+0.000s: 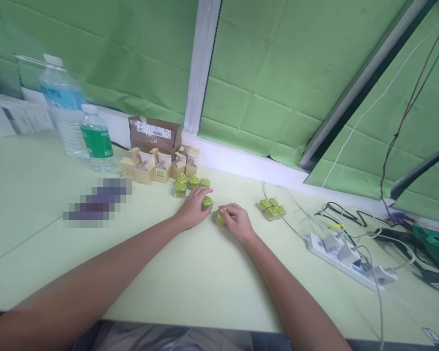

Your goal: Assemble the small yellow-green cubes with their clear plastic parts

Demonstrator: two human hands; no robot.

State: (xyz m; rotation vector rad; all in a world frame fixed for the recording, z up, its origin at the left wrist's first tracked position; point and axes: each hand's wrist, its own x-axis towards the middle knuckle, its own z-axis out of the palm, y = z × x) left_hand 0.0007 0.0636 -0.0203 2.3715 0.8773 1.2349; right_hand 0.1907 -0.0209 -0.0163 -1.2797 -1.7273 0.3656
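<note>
My left hand [193, 208] is curled around a small clear jar with a green lid [207, 202], its thumb and fingers on either side. Just to the right, my right hand [237, 222] pinches another green-lidded jar [220, 217] near its yellow loop; the fingers partly cover that jar. Both jars are at the table surface, a short gap apart. Behind my left hand stand several like jars [180, 189] in a close group. Off to the right of my right hand sits a second cluster of these jars [271, 212].
Opened small tan boxes [144, 171] stand before a brown carton [155, 136]. A large water bottle [64, 109] and a smaller green-labelled bottle [97, 141] are at left, near a blurred-out item [98, 202]. A white power strip [342, 261] with tangled cables [346, 219] lies at right.
</note>
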